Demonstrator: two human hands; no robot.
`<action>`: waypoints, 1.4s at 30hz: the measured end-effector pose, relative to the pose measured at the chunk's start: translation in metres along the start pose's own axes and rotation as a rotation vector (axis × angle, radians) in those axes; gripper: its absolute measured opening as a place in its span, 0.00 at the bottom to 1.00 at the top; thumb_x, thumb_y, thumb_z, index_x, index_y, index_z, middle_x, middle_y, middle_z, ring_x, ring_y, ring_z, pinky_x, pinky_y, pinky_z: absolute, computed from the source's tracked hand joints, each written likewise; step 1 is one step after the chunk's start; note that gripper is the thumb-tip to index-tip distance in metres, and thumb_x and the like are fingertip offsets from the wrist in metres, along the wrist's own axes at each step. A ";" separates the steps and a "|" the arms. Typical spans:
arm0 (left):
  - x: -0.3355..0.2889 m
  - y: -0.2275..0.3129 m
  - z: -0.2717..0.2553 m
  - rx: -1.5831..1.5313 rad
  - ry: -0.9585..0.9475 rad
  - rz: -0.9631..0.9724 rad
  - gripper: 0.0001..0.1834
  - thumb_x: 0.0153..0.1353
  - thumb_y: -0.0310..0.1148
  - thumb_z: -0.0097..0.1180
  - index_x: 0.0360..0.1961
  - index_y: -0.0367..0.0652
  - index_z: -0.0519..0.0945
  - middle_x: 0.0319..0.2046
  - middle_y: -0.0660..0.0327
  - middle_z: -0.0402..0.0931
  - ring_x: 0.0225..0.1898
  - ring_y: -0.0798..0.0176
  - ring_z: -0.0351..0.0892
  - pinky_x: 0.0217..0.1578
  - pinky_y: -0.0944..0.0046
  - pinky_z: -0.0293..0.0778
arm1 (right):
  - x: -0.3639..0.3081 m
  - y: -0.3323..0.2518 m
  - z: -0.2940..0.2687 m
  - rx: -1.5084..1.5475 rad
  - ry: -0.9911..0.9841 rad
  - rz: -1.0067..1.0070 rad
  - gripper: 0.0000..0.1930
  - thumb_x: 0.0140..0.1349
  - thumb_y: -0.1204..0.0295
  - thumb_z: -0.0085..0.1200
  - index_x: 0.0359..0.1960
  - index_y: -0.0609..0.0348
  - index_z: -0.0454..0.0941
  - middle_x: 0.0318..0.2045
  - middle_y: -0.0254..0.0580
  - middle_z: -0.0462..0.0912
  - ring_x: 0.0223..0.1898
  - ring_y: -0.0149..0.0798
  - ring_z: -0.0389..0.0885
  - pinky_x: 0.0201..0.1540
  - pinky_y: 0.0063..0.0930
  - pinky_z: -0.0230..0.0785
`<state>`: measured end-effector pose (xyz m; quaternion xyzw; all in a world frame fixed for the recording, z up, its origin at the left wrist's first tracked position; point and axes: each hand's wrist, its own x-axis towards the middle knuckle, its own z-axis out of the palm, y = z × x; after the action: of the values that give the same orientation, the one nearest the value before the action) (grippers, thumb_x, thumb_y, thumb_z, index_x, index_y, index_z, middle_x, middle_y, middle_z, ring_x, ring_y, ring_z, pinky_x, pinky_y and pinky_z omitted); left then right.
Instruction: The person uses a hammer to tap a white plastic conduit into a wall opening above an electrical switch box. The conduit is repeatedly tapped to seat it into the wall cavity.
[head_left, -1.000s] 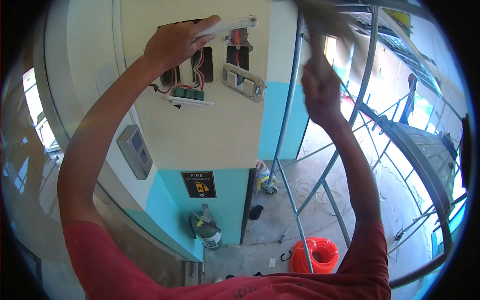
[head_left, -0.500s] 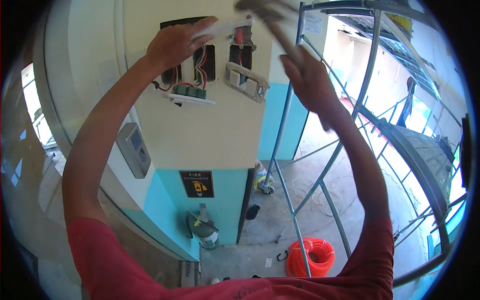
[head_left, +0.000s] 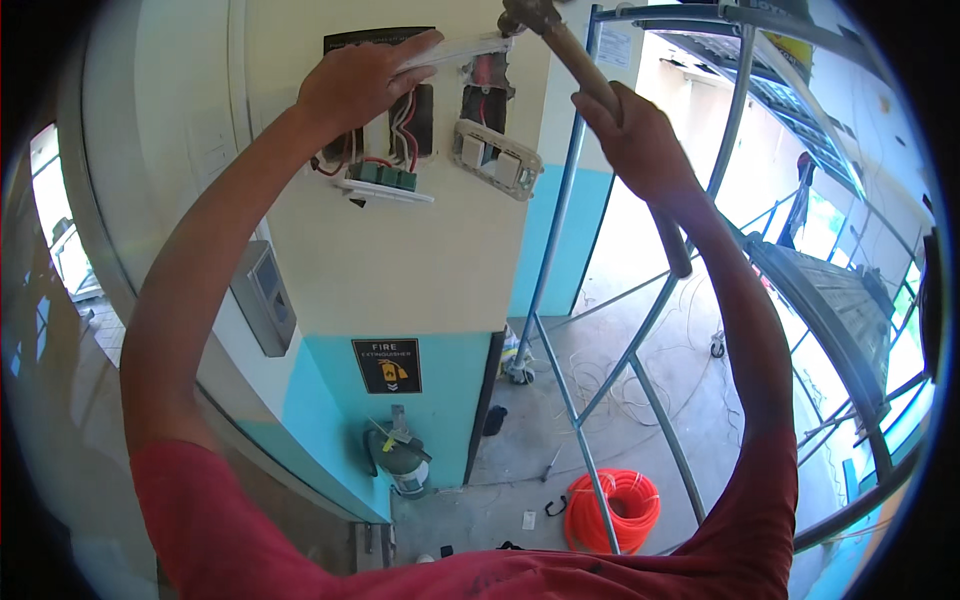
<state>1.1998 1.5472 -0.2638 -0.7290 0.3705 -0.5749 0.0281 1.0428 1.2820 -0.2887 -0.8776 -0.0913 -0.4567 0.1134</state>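
My left hand [head_left: 362, 82] is closed on a narrow whitish strip [head_left: 462, 48] held across the upper wall; its exact kind is unclear. The strip's right end reaches above a rough opening [head_left: 484, 104] with wires inside. My right hand [head_left: 648, 150] grips a hammer [head_left: 582, 68] by its wooden handle. The metal hammer head is by the strip's right end; whether they touch I cannot tell. Below, a switch plate with white rockers [head_left: 498, 162] hangs tilted from the opening. Left of it, another plate with green modules [head_left: 386, 180] dangles on red and white wires.
Blue-grey scaffolding [head_left: 556, 260] stands close on the right. A grey wall device [head_left: 265, 298] is at the left. Lower down are a fire extinguisher [head_left: 405, 465] and its black sign [head_left: 388, 366]. Coiled orange tubing [head_left: 628, 508] and loose cables lie on the floor.
The hammer, blurred in its swing before, now shows sharply with its head nearer the strip's right end. My left hand keeps its hold in nearly the same place.
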 end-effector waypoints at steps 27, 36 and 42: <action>0.017 0.026 -0.019 0.041 0.077 -0.076 0.24 0.63 0.51 0.48 0.58 0.55 0.69 0.28 0.51 0.80 0.29 0.47 0.80 0.30 0.52 0.76 | -0.027 0.020 0.012 0.316 0.231 -0.055 0.20 0.67 0.56 0.47 0.34 0.65 0.72 0.16 0.42 0.74 0.15 0.32 0.72 0.19 0.30 0.65; 0.007 0.025 -0.020 0.062 -0.020 -0.143 0.23 0.64 0.49 0.48 0.57 0.55 0.68 0.29 0.53 0.80 0.29 0.49 0.80 0.28 0.54 0.76 | -0.040 -0.014 -0.031 0.481 0.294 -0.198 0.16 0.65 0.60 0.49 0.33 0.64 0.71 0.14 0.42 0.74 0.16 0.32 0.75 0.20 0.33 0.67; 0.013 0.025 -0.016 0.073 0.043 -0.065 0.22 0.64 0.49 0.47 0.57 0.55 0.69 0.31 0.54 0.80 0.30 0.50 0.80 0.30 0.54 0.76 | -0.008 0.020 0.004 0.253 -0.002 0.010 0.17 0.65 0.59 0.49 0.32 0.64 0.72 0.16 0.43 0.75 0.16 0.35 0.74 0.22 0.34 0.67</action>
<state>1.1744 1.5275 -0.2592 -0.7266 0.3258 -0.6043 0.0281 1.0465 1.2639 -0.2995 -0.8573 -0.1438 -0.4400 0.2252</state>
